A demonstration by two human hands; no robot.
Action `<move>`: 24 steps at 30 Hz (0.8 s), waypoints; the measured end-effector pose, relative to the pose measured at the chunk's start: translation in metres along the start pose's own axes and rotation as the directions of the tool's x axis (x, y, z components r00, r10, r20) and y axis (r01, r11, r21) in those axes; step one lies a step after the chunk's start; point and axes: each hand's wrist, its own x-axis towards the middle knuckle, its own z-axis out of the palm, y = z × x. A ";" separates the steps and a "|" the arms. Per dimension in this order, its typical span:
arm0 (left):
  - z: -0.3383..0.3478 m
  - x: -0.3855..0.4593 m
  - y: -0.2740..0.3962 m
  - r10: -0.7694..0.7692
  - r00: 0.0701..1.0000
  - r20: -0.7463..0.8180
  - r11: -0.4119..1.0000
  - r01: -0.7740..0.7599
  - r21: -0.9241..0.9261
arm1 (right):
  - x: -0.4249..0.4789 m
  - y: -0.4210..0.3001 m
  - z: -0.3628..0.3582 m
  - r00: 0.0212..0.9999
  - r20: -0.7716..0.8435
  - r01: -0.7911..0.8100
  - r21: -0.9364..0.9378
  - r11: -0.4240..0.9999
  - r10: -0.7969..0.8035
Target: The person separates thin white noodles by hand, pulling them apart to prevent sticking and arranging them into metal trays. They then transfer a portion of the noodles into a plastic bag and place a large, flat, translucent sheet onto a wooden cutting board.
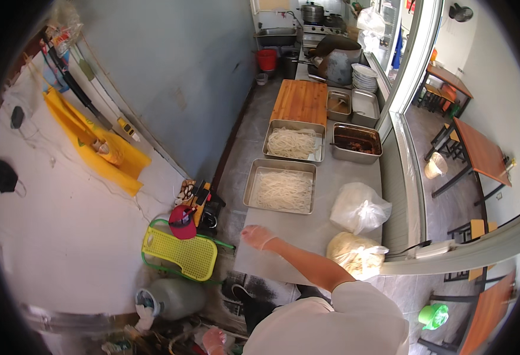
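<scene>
My right hand [258,237], in a clear plastic glove, is over the near left edge of the metal table [282,262]. Its fingers look bunched, and whether anything is in them is not plain. Just beyond it, a steel tray [247,202] holds a layer of pale noodles [284,191]. A second tray [321,155] behind that one has thicker noodles [292,143]. To the right are two tied clear plastic bags, one whitish [358,207] and one with yellowish contents [357,253]. My left hand [214,339], also gloved, is low at the bottom edge, partly cut off and blurred.
A wooden cutting board [300,101], a pan of dark red sauce [357,144], stacked bowls [364,79] and woks [337,62] stand farther along. At left are a yellow-green chair [182,255] and a gas cylinder [180,298]. A window frame [413,177] borders the right.
</scene>
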 end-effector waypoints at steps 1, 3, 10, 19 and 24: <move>0.003 0.025 0.024 0.058 0.998 -0.031 0.988 -0.053 0.144 | 0.011 0.014 0.002 1.000 0.007 0.023 -0.213 0.977 -0.022; 0.016 0.046 0.062 0.201 0.973 -0.110 0.917 -0.148 0.370 | 0.033 0.008 -0.002 0.996 0.077 0.071 -0.373 0.925 -0.045; 0.082 0.116 0.282 0.395 0.839 0.374 0.518 -0.540 0.663 | 0.052 0.036 0.025 0.986 -0.132 -0.157 -0.486 0.860 0.105; 0.227 0.214 0.357 0.085 0.695 0.714 0.083 -0.719 0.690 | 0.047 0.033 -0.008 0.670 -0.525 -0.601 0.031 0.798 0.525; 0.318 0.203 0.348 -0.095 0.615 0.783 0.391 -0.700 0.597 | 0.052 0.025 -0.016 0.500 -0.552 -0.622 0.307 0.720 0.667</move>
